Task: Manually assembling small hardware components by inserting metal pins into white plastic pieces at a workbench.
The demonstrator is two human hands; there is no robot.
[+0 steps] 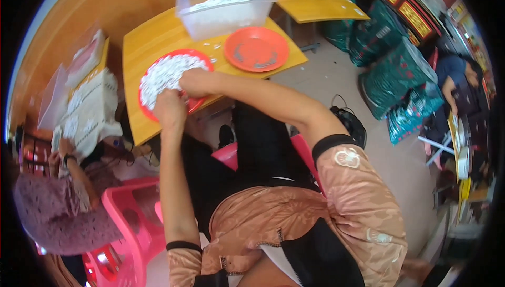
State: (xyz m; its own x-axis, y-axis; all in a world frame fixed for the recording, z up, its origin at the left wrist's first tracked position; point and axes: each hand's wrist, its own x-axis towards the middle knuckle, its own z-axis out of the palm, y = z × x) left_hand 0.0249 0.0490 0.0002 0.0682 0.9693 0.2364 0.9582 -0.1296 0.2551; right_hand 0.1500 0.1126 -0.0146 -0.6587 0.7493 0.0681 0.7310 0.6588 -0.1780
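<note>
Converging at the near and right edges of a red plate (209, 63), the left hand (170, 110) and right hand (197, 82) touched a heap of white pieces (167, 74), which spread away and leftward from them. Neither hand was clearly nearer; single pieces were too small to show a long axis. Whether the fingers were apart or together could not be told. An orange-red dish (258, 49) and clear bin (226, 21) stood beyond the right forearm.
</note>
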